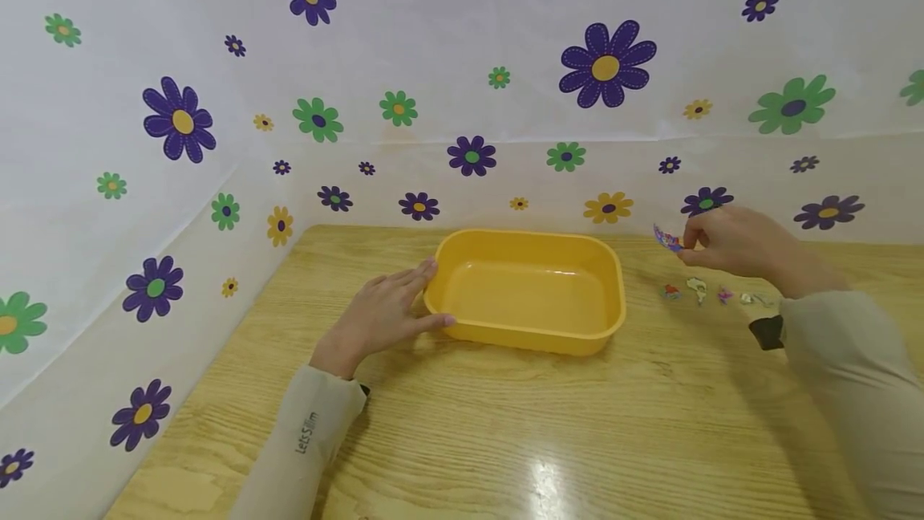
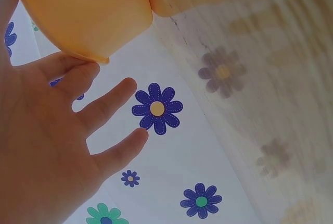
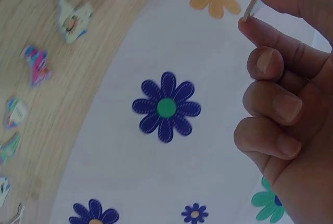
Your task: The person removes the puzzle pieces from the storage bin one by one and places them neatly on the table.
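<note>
A yellow plastic basin (image 1: 527, 335) stands on the table. My left hand (image 1: 375, 311) rests against its left side, thumb on the front rim and fingers spread along the left end. In the left wrist view, fingertips touch the basin rim (image 2: 99, 57) while the other fingers are apart from it. Right of the basin, above the table, my right hand (image 1: 736, 243) pinches a small flat purple-blue piece (image 1: 667, 239) between thumb and index finger. The right wrist view shows this thin piece (image 3: 251, 8) edge-on, the other fingers curled.
Several small flat coloured pieces lie in a row right of the basin, among them a red one (image 1: 670, 291), a pale one (image 1: 697, 289) and a pink one (image 1: 725, 295). A flower-printed white cloth (image 1: 433, 46) hangs behind and left of the wooden table (image 1: 462, 424).
</note>
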Tool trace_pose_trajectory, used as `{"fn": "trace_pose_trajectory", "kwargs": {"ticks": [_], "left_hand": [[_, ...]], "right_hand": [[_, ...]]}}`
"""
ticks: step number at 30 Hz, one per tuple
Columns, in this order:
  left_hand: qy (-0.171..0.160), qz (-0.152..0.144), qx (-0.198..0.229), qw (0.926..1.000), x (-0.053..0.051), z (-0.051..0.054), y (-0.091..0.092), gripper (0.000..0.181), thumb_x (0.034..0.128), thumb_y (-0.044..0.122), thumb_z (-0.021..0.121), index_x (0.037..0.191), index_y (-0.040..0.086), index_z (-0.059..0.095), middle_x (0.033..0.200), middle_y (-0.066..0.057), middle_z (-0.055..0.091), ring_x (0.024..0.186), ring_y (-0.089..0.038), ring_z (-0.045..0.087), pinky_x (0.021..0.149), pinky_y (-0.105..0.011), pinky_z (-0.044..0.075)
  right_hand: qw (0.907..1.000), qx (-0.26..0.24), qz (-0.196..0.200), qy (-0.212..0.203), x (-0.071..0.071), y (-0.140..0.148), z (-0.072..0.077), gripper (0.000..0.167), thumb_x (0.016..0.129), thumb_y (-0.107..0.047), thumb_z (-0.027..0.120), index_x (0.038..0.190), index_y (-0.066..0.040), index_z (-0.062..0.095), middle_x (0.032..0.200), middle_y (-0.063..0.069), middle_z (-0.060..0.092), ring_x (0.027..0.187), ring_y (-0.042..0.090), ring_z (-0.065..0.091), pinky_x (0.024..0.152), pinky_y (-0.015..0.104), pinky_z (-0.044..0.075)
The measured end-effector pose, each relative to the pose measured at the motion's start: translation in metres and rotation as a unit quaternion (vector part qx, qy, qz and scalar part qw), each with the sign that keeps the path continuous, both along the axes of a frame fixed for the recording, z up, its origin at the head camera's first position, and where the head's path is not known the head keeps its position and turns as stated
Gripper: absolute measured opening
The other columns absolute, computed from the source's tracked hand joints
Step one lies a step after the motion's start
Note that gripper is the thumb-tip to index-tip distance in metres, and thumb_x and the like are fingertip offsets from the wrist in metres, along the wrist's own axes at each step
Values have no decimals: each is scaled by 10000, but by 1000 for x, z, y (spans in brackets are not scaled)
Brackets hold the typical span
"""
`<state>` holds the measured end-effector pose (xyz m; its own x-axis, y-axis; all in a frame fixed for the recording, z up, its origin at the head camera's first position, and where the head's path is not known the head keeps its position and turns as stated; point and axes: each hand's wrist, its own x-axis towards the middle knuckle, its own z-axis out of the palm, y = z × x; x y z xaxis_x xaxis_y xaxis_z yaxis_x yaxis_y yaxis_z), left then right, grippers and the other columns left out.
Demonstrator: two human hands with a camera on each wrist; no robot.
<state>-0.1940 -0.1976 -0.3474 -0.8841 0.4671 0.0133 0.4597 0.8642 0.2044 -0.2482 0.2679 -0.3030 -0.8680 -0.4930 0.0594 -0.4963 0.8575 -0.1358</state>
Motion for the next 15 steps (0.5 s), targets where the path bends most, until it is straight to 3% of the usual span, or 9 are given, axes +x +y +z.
{"fn": "trace_pose_trajectory", "kwargs": {"ticks": [15], "left_hand": [[-61,7,75,10000,0,1,1,895,968,606,580,1594,46,272,1636,-106,283,1459,-354,353,1170,-613,257]], "right_hand": [[9988,208,-379,-213,13,48,-6,126,888,-128,741,831,-21,707,754,1,619,707,197,538,638,412,485]]}}
